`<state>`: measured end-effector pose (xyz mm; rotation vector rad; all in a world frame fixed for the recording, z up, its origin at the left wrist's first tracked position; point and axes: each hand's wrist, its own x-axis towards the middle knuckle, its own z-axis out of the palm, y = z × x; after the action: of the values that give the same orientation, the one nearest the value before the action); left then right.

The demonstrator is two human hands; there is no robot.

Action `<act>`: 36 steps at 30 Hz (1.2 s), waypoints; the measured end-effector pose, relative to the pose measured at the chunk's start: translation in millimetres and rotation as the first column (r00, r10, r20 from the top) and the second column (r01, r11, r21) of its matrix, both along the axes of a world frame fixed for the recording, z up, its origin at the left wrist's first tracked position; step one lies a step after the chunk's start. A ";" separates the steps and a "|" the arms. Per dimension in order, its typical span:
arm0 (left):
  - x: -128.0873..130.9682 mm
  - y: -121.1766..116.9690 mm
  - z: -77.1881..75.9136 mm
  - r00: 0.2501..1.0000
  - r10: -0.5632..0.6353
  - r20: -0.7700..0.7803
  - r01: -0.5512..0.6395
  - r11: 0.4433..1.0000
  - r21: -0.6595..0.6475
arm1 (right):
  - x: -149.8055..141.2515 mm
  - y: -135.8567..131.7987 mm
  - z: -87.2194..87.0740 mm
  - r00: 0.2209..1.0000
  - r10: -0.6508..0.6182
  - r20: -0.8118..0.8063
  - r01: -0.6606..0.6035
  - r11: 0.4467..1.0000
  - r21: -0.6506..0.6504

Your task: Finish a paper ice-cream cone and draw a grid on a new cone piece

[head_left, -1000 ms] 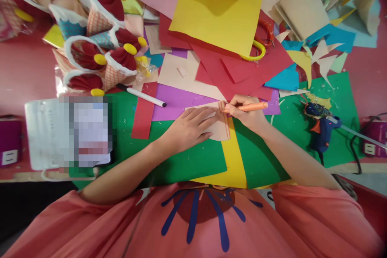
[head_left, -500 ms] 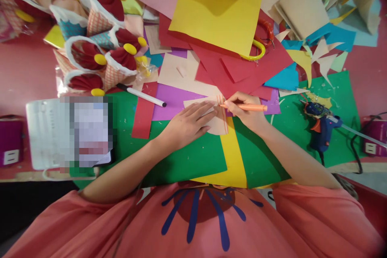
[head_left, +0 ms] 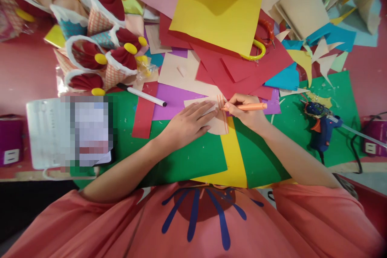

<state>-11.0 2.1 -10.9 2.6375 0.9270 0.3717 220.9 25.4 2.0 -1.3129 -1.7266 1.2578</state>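
Observation:
A small beige piece of paper [head_left: 217, 127] lies in front of me, with orange lines drawn near its right edge. My left hand [head_left: 193, 120] rests flat on it, fingers stretched out. In my right hand [head_left: 246, 113] is an orange marker [head_left: 254, 107], pinched between thumb and fingers, its tip against the paper beside the lines. Under the paper are green sheets [head_left: 187, 157], a yellow strip [head_left: 237, 149] and a purple sheet [head_left: 167, 100]. A white marker with a black cap [head_left: 148, 96] lies left of my left hand.
Cone-shaped fabric pieces with yellow dots [head_left: 119, 62] pile up at the upper left. A phone [head_left: 92, 133] lies at the left. A blue glue gun [head_left: 323, 129] with a cord stands at the right. Scissors [head_left: 258, 50] lie partly under a yellow sheet [head_left: 217, 12].
The marker tip has shifted slightly down and right along the orange lines, with my right hand. My left hand stays on the paper.

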 end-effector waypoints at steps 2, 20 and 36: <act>-0.2 0.1 0.2 1.000 0.001 0.002 -0.001 1.000 -0.005 | 0.0 0.3 -0.2 1.000 0.005 -0.014 -0.005 1.000 -0.008; 0.1 0.0 -0.2 0.999 0.049 0.011 -0.049 0.999 -0.012 | -1.4 -2.4 5.5 0.990 -0.115 -0.078 0.113 0.993 -0.031; 0.8 1.4 3.0 0.997 0.073 -0.012 -0.073 0.997 0.013 | 0.5 -0.9 -0.4 0.997 0.045 0.057 -0.050 0.995 0.083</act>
<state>-10.2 3.5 -7.9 2.6255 1.0305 0.3795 221.4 24.6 1.6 -1.2753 -1.8388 1.1711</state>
